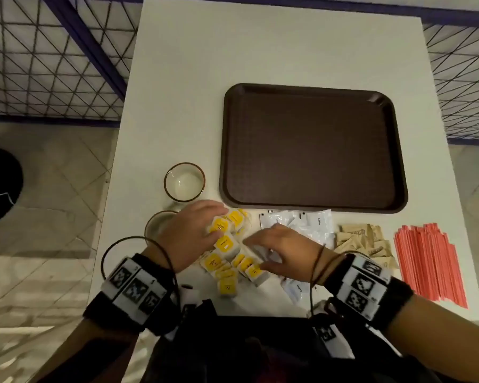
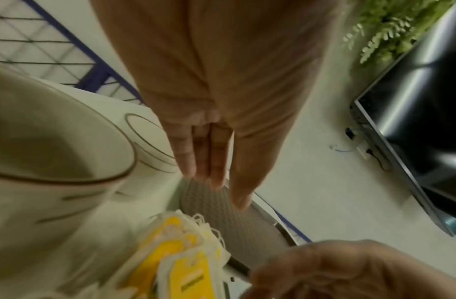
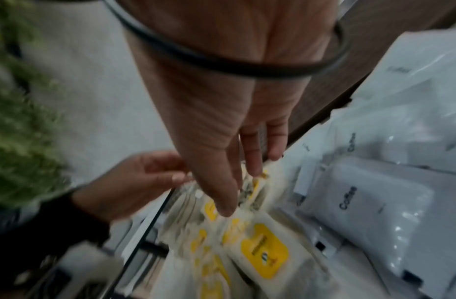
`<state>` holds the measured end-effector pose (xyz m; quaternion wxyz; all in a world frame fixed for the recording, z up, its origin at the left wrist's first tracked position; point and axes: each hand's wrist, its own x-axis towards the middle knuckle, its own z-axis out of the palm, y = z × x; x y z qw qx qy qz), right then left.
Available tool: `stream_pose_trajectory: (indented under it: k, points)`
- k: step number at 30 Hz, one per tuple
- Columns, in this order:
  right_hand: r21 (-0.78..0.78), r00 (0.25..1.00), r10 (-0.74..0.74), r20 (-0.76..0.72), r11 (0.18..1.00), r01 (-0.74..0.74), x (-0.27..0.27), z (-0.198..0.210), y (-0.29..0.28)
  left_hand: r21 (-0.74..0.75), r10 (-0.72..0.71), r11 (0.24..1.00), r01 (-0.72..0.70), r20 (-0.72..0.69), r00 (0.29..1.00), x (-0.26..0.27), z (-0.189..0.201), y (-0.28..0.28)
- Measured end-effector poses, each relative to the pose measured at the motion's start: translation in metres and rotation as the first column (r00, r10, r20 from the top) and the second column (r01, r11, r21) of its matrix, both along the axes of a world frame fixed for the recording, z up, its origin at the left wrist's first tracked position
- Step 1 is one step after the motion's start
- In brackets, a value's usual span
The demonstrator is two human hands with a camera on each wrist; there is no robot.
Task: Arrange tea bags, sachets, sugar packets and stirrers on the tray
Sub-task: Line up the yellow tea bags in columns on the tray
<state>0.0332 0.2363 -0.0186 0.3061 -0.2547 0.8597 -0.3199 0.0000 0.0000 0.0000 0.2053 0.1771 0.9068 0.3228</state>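
A pile of yellow-and-white tea bags (image 1: 227,246) lies on the white table just in front of the dark brown tray (image 1: 313,147), which has nothing on it. My left hand (image 1: 219,219) lies over the pile's far left side, fingers straight in the left wrist view (image 2: 216,182) above the tea bags (image 2: 180,263). My right hand (image 1: 253,252) reaches in from the right, and its straight fingers (image 3: 250,161) touch the tea bags (image 3: 265,248). White coffee sachets (image 1: 304,225), brown sugar packets (image 1: 362,240) and red stirrers (image 1: 429,261) lie in a row to the right.
Two glass cups (image 1: 184,182) (image 1: 159,223) stand left of the tea bags, close to my left hand, and a third rim (image 1: 122,255) shows by my left wrist. The table's left edge is near them. A wire fence runs behind the table.
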Motion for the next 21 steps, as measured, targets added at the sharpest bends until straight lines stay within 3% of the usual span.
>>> stream_pose_trajectory:
  k: [4, 7, 12, 16, 21]
  points:
    - [0.158, 0.98, 0.183, -0.074, 0.973, -0.17, -0.002, -0.017, -0.016, -0.072, -0.024, 0.997, 0.035, 0.141, 0.99, -0.017, 0.005, 0.015]
    - [0.212, 0.966, 0.241, -0.097, 0.953, -0.216, 0.001, -0.023, -0.016, -0.215, -0.071, 0.969, 0.125, 0.241, 0.968, -0.021, 0.001, 0.022]
    - [0.287, 0.922, 0.328, -0.204, 0.921, -0.264, 0.001, -0.023, -0.019, -0.303, -0.12, 0.932, 0.2, 0.263, 0.957, -0.022, -0.006, 0.025]
    - [0.209, 0.898, 0.351, -0.266, 0.93, -0.302, 0.001, -0.031, -0.012, -0.284, -0.128, 0.94, 0.189, 0.22, 0.967, -0.015, -0.002, 0.026]
    - [0.25, 0.868, 0.36, -0.342, 0.925, -0.285, 0.005, -0.036, -0.008, -0.327, -0.167, 0.914, 0.24, 0.236, 0.957, -0.008, -0.009, 0.026]
